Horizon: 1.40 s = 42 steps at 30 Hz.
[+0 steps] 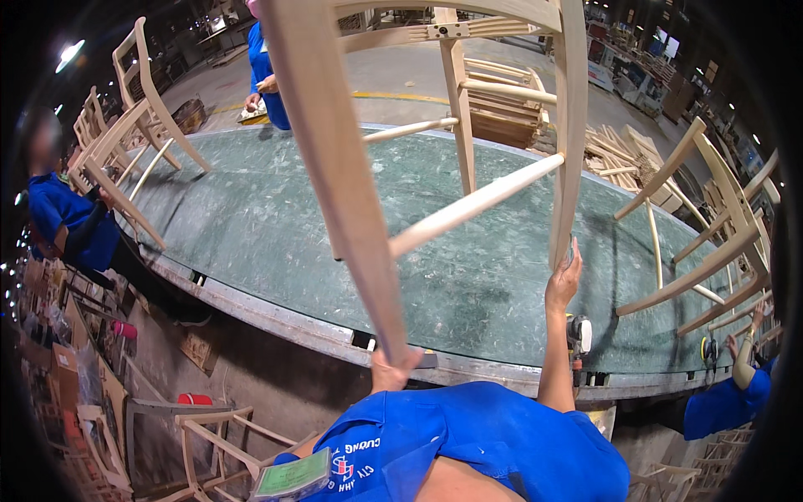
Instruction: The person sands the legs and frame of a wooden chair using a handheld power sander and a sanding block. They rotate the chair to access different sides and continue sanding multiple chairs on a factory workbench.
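Note:
A pale, unfinished wooden chair frame (473,209) stands tilted close in front of me, its upper part cut off by the top edge. My left hand (393,370) is closed round the lower end of its near left leg (355,192). Beside those fingers lies a small dark grey block (427,361) at the table edge; I cannot tell if the hand touches it. On the right leg (570,142), my right hand (564,283) grips the low end, fingers pointing up along the wood. A round stretcher (477,207) joins the two legs.
The green-topped table (468,309) has a metal rim. A sander (579,333) sits right of my right forearm. More chair frames stand left (138,125) and right (711,217). Co-workers in blue are at the left (71,217), far side (266,75) and right (736,393). Wood stacks (502,113) lie beyond.

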Available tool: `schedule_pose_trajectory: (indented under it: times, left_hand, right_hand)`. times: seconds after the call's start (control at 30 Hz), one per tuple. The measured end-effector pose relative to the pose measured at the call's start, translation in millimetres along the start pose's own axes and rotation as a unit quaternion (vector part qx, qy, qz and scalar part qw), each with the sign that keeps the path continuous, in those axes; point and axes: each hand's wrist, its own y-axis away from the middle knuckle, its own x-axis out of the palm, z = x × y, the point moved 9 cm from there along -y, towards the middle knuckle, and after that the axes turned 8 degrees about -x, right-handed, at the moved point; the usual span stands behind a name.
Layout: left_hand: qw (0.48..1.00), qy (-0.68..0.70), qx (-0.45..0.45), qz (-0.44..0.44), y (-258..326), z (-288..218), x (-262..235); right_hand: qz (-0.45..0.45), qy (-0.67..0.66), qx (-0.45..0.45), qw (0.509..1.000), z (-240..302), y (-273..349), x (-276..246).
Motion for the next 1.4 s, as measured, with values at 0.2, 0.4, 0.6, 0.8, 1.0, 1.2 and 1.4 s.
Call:
schedule_pose_trajectory:
  times: [0.2, 0.4, 0.6, 0.8, 1.0, 1.2, 1.4]
  left_hand:
    - [0.879, -0.123, -0.038, 0.46, 44.8, 20.7, 157.5]
    - [0.817, -0.191, -0.027, 0.544, 59.7, 24.3, 205.4]
    - [0.811, -0.355, 0.159, 0.438, 5.4, -74.7, 147.5]
    - [0.886, -0.018, 0.41, -0.215, -98.0, -222.1, -41.7]
    - [0.974, 0.146, 0.171, 0.022, -157.9, -210.9, -16.1]
    - [0.967, -0.051, 0.25, -0.004, -88.1, -320.7, -13.4]
    - [0.951, -0.062, 0.285, 0.102, -145.0, -365.7, 29.5]
  right_hand:
    - [0.196, -0.478, 0.153, 0.842, 93.2, 56.1, -12.8]
    - [0.166, -0.476, 0.237, 0.831, 146.4, 83.7, -67.3]
    - [-0.02, -0.38, 0.176, 0.908, 62.4, 86.9, -119.5]
    - [-0.078, -0.326, 0.212, 0.918, -4.0, 70.6, -151.1]
    - [-0.08, -0.329, 0.249, 0.907, 18.1, 63.2, -158.7]
    - [-0.059, -0.36, 0.286, 0.886, 52.5, 49.4, -183.5]
    - [-0.089, -0.319, 0.304, 0.893, 46.0, -18.5, -174.3]
